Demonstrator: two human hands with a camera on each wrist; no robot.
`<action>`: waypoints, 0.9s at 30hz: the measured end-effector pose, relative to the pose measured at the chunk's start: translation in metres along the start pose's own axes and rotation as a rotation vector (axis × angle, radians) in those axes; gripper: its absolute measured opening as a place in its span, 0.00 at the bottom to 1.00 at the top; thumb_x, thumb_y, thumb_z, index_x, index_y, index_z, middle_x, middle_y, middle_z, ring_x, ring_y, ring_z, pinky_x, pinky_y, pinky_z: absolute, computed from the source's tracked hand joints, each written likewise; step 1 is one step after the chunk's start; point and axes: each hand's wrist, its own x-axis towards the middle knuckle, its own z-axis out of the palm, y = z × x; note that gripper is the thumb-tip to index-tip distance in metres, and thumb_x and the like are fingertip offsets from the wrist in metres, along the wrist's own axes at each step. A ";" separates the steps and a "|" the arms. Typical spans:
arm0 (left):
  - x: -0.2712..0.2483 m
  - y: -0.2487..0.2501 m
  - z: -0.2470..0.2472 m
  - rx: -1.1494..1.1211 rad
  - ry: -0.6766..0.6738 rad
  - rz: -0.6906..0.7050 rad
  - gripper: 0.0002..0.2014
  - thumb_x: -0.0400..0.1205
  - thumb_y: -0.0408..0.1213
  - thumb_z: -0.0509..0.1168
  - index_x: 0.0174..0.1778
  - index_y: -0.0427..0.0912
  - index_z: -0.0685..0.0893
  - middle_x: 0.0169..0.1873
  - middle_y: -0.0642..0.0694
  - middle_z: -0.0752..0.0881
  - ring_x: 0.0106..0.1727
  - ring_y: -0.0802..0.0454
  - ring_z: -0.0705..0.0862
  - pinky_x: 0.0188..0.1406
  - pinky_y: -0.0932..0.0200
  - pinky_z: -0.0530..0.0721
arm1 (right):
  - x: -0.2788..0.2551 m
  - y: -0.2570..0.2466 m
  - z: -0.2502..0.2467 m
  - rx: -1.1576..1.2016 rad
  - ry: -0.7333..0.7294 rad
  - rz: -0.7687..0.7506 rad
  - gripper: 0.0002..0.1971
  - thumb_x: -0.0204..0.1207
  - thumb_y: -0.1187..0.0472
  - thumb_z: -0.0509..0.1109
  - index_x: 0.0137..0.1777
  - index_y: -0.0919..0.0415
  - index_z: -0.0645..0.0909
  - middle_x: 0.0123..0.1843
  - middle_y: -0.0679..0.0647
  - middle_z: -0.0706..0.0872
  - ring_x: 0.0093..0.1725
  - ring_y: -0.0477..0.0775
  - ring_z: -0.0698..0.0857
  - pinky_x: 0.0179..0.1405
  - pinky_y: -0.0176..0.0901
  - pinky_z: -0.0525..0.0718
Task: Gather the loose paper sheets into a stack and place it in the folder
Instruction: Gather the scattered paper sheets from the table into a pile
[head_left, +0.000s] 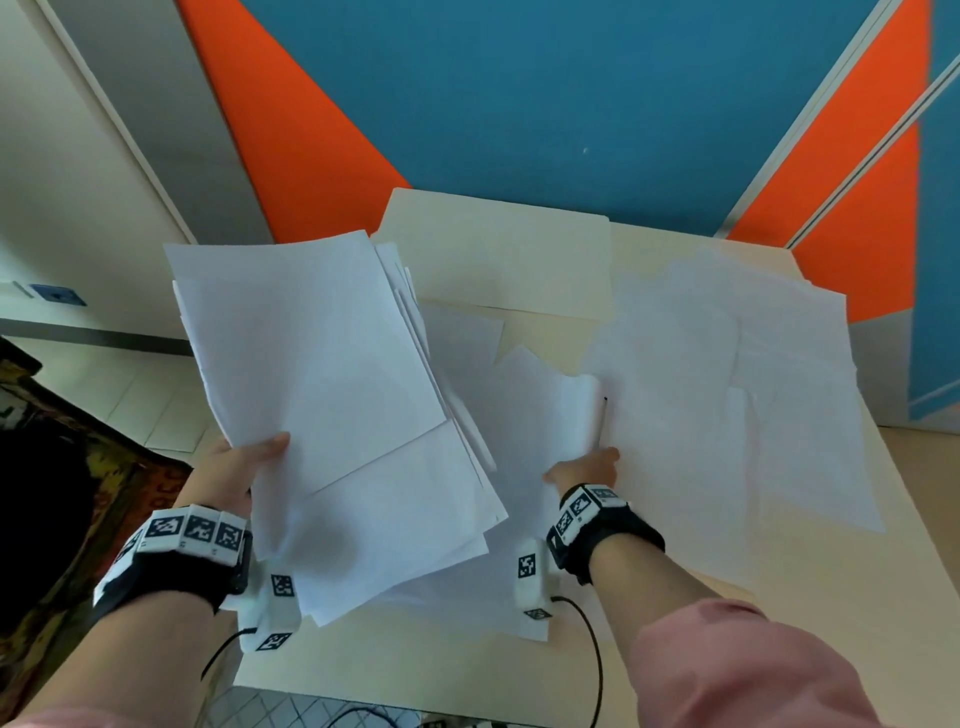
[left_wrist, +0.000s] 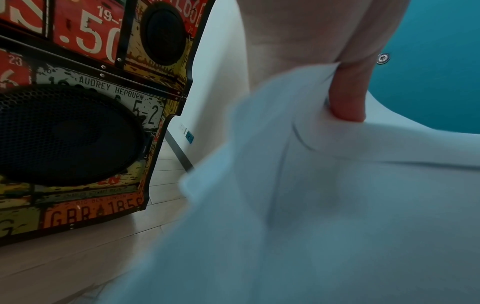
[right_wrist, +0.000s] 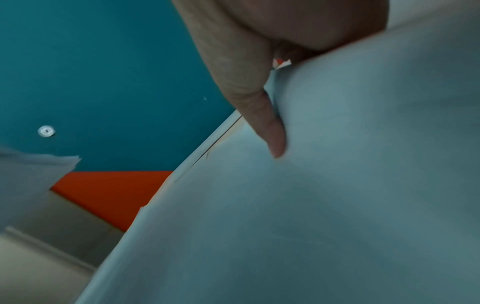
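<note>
My left hand (head_left: 239, 467) holds an uneven stack of white sheets (head_left: 322, 395) up over the table's left side, with the thumb (left_wrist: 348, 96) pressed on top of the stack (left_wrist: 311, 205). My right hand (head_left: 587, 470) reaches to the table's middle and pinches a loose sheet (head_left: 571, 410) whose edge is lifted and curled; the thumb (right_wrist: 267, 123) lies on that sheet (right_wrist: 337, 185). More loose sheets (head_left: 727, 389) are spread over the right half. The cream folder (head_left: 498, 249) lies flat at the back, partly overlapped by paper.
The cream table (head_left: 415, 660) ends close in front of me and at the right. A blue and orange wall panel (head_left: 519, 104) stands right behind it. A speaker cabinet covered in licence plates (left_wrist: 78, 133) stands on the floor at the left.
</note>
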 end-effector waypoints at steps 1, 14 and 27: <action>0.000 0.000 -0.001 0.000 0.005 0.000 0.24 0.77 0.31 0.69 0.69 0.35 0.76 0.62 0.33 0.83 0.61 0.32 0.82 0.62 0.30 0.77 | 0.001 0.002 -0.003 0.015 0.008 -0.026 0.30 0.65 0.73 0.76 0.67 0.71 0.68 0.65 0.69 0.80 0.60 0.67 0.83 0.57 0.52 0.84; -0.003 -0.002 0.018 0.062 -0.043 0.051 0.20 0.78 0.27 0.66 0.67 0.32 0.75 0.57 0.31 0.81 0.59 0.33 0.80 0.65 0.29 0.75 | 0.002 -0.046 -0.146 0.004 0.109 -0.714 0.19 0.71 0.74 0.69 0.63 0.71 0.79 0.61 0.66 0.84 0.57 0.61 0.82 0.54 0.43 0.76; -0.032 0.003 0.095 0.111 -0.250 0.219 0.11 0.76 0.22 0.66 0.54 0.32 0.80 0.38 0.40 0.84 0.40 0.41 0.82 0.48 0.47 0.82 | -0.060 -0.104 -0.207 0.367 -0.116 -0.807 0.23 0.68 0.78 0.71 0.65 0.70 0.78 0.57 0.60 0.84 0.39 0.44 0.86 0.43 0.34 0.86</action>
